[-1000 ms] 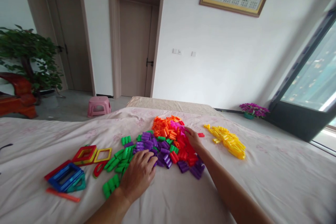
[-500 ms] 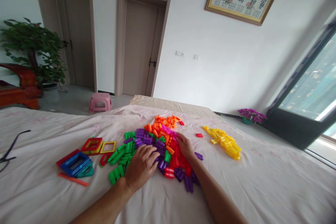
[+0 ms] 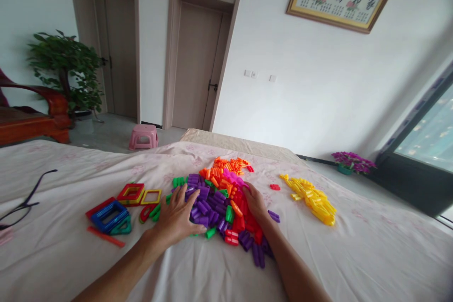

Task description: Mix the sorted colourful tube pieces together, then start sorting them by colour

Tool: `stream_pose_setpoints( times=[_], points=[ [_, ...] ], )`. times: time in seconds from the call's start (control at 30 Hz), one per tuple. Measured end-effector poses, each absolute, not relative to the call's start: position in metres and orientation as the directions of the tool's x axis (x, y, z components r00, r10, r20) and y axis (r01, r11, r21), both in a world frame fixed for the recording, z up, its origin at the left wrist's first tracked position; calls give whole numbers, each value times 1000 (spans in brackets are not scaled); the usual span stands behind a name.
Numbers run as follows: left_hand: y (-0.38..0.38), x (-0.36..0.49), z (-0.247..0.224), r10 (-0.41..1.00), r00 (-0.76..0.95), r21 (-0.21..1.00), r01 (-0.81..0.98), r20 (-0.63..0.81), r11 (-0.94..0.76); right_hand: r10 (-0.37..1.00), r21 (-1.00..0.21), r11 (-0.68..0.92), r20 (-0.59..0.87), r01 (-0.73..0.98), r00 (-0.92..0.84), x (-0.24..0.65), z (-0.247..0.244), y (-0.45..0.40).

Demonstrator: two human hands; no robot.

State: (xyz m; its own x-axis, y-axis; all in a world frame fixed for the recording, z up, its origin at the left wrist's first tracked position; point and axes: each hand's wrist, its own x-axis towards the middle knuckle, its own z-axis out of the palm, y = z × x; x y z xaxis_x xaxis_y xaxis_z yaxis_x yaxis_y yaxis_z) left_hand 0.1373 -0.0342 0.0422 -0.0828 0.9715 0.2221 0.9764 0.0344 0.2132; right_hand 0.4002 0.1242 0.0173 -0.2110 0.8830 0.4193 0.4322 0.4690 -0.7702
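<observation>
My left hand (image 3: 177, 217) is open, fingers spread over the left side of a pile of purple building blocks (image 3: 212, 207). Green blocks (image 3: 180, 181) show around it, partly covered by the hand. On the pile's right, my right hand (image 3: 256, 203) rests cupped against the red blocks (image 3: 249, 219), its fingers partly hidden. Pink blocks (image 3: 233, 178) lie by its fingertips. Behind them are orange blocks (image 3: 230, 165). A few purple blocks (image 3: 259, 255) lie near the right forearm.
Yellow blocks (image 3: 313, 198) form a separate heap to the right, with a small red block (image 3: 275, 187) nearby. On the left lie magnetic frame tiles (image 3: 109, 214) and eyeglasses (image 3: 26, 205). A pink stool (image 3: 143, 137) stands beyond the cloth-covered surface (image 3: 336, 264).
My left hand has moved left over the green blocks and spread its fingers, uncovering more purple blocks. My right hand stays beside the red blocks. The view has shifted slightly left.
</observation>
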Motion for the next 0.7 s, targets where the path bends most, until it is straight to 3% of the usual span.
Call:
stream_pose_setpoints(
  times=[0.17,0.43,0.7],
  points=[
    [-32,134,41,949,-24,223,973,314,-50,894,-783,447,409,433,-183,395,23,122],
    [-28,135,31,887,-28,296,947,462,-124,926,-881,371,326,294,-190,375,32,113],
    [-29,138,30,753,-16,260,943,658,-207,850,-803,509,413,309,-327,340,45,89]
  ],
)
